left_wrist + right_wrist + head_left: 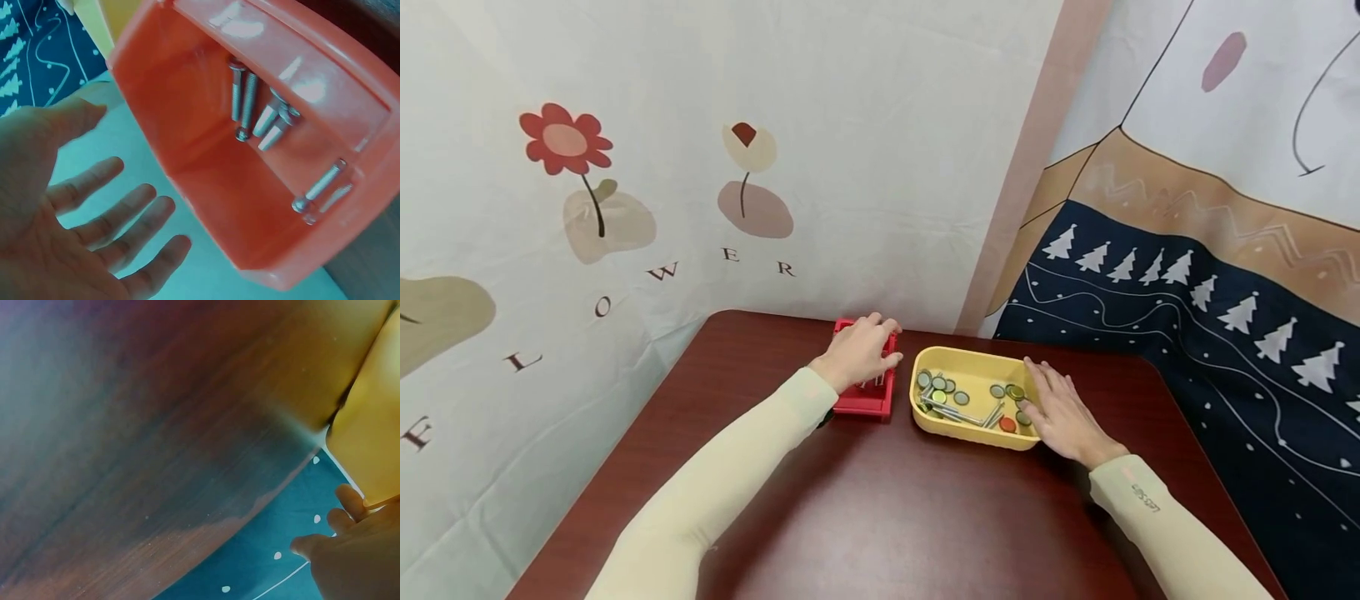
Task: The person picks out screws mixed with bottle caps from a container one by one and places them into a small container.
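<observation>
Over the red bin [863,407] hovers my left hand [859,353], fingers spread and holding nothing. In the left wrist view, several metal bolts [248,105] lie inside that bin [203,219], and the left hand [75,212] is beside its rim. My right hand [1063,417] rests along the right edge of a yellow bin [977,361], fingers mostly straight, thumb near the inside of the rim. Inside the yellow bin are several grey discs [962,398], greenish ones [939,397], an orange-red disc [1007,425] and long metal bolts [953,412].
Both bins stand side by side towards the back of a dark red-brown table [880,517]. Behind the table hangs a pale printed cloth [880,150]; a dark blue one with white trees [1120,308] hangs at the right.
</observation>
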Tool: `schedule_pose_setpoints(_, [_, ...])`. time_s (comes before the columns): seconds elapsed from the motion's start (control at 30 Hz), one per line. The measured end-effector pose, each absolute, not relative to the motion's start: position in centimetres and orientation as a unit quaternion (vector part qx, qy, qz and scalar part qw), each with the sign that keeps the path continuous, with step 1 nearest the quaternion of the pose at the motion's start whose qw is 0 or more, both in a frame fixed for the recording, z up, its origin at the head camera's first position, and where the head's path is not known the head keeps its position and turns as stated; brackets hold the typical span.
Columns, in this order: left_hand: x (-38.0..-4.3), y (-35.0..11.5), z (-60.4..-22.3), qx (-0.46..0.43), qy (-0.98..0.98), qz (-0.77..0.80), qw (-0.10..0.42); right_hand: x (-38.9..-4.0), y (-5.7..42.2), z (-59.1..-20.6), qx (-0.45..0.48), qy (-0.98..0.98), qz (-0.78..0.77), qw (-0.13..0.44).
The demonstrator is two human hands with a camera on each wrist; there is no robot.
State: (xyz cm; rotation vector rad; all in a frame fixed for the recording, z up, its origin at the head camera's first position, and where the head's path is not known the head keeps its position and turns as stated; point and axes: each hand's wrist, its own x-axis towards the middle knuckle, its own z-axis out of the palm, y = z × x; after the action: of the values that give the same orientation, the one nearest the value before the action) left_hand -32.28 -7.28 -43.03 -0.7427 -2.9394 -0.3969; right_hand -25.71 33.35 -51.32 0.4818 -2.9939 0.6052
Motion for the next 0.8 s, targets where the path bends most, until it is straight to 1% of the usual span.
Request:
schedule_pose_setpoints(0.23, [-31.6,-5.7,-42.1,-0.295,-0.950,-0.097,0.041,-25.5,33.1,-51.2,0.157,-0.966,0.203,0.024])
schedule_pose_setpoints(0.57, [-31.2,-3.1,-41.1,-0.361,-0.932,-0.038,0.008,-25.6,33.2,-51.2,0.159,-0.967,0.200,0.020])
schedule_pose_setpoints(0.8, [-30.8,-1.1,-41.1,-0.378,-0.926,0.004,-0.017,-25.6,33.3,-51.1,0.166,-0.967,0.192,0.025])
